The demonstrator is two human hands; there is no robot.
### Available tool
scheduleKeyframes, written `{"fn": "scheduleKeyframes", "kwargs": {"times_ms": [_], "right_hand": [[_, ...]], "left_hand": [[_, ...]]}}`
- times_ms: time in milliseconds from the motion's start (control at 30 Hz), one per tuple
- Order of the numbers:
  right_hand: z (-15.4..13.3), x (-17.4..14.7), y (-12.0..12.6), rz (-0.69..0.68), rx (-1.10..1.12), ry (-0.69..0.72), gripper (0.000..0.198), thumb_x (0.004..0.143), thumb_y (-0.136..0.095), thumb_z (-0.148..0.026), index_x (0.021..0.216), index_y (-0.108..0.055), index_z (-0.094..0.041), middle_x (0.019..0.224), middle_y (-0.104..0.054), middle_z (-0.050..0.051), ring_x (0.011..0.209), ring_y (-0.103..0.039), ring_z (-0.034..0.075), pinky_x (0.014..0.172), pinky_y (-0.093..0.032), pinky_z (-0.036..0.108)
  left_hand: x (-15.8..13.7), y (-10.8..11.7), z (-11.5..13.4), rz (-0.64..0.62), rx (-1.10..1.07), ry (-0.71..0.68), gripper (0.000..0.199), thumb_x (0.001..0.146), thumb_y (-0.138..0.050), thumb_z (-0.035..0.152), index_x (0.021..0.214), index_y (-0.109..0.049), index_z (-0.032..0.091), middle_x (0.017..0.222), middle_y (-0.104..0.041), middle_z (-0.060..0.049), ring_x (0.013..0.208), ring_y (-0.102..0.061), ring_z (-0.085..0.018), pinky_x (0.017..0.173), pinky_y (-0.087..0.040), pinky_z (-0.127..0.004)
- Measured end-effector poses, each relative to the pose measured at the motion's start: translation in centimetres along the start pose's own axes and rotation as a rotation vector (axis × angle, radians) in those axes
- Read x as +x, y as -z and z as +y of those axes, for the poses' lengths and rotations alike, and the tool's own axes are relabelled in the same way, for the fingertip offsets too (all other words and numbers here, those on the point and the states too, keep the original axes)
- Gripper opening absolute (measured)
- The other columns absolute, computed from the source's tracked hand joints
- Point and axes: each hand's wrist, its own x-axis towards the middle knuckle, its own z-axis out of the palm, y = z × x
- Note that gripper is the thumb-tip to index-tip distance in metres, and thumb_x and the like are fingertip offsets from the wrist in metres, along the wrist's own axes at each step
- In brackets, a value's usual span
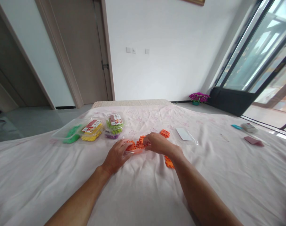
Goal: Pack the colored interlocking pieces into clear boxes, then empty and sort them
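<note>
A clear plastic container [136,152] with orange notched building pieces [140,143] in it lies on the cloth in front of me. My left hand [117,154] is closed on its left side, thumb at the near rim and fingers over the edge. From the right, my right hand [157,142] reaches over the container with fingers bent down, pinching an orange piece at its right end; the fingertips are partly hidden. Beside the right hand, an orange notched piece [165,133] lies beyond the wrist. More orange pieces [169,162] lie nearer, partly behind my forearm.
Clear boxes with green pieces [73,133], yellow pieces [92,135] and lime pieces [115,125] stand at left. A clear tray with a white card [183,134] lies right. Farther right are a pink cloth [254,141], a pale packet [249,127] and a blue item [236,126].
</note>
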Motion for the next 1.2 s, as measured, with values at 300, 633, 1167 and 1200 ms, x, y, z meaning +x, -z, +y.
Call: {"fn": "scheduleKeyframes", "kwargs": {"times_ms": [300, 633, 1167, 1200], "right_hand": [[0.5, 0.4, -0.2, 0.287, 0.289, -0.105, 0.023, 0.083, -0.057, -0.021, 0.099, -0.073, -0.021, 0.088, -0.074, 0.002, 0.076, -0.063, 0.015, 0.067, -0.04, 0.023], [-1.0, 2.5, -3.9, 0.311, 0.498, -0.063, 0.035, 0.083, -0.055, -0.018, 0.115, -0.068, -0.018, 0.092, -0.075, 0.004, 0.081, -0.067, 0.016, 0.074, -0.046, 0.025], [-1.5, 2.1, -3.8, 0.304, 0.342, 0.026, 0.023, 0.082, -0.056, -0.014, 0.095, -0.074, -0.019, 0.097, -0.072, 0.006, 0.09, -0.063, 0.016, 0.082, -0.043, 0.026], [-1.5, 2.0, -3.6, 0.274, 0.34, 0.032, 0.019, 0.083, -0.057, -0.015, 0.091, -0.074, -0.019, 0.093, -0.071, 0.004, 0.085, -0.063, 0.015, 0.079, -0.043, 0.025]], "left_hand": [[-0.1, -0.1, -0.2, -0.035, -0.038, 0.051, 0.049, 0.086, -0.064, 0.026, 0.133, -0.05, 0.022, 0.132, -0.059, -0.01, 0.125, -0.054, -0.026, 0.108, -0.044, -0.048], [0.1, 0.1, 0.1, 0.004, -0.04, 0.117, 0.086, 0.086, -0.065, 0.04, 0.154, -0.017, 0.021, 0.152, -0.039, -0.015, 0.139, -0.041, -0.029, 0.112, -0.039, -0.046], [-0.1, -0.1, -0.3, -0.021, 0.158, -0.001, 0.044, 0.091, -0.06, 0.036, 0.133, -0.053, 0.026, 0.144, -0.048, -0.013, 0.13, -0.05, -0.028, 0.106, -0.045, -0.047], [-0.1, -0.1, -0.2, -0.024, 0.16, -0.007, 0.041, 0.091, -0.059, 0.036, 0.131, -0.055, 0.027, 0.142, -0.049, -0.013, 0.129, -0.051, -0.028, 0.106, -0.045, -0.047]]}}
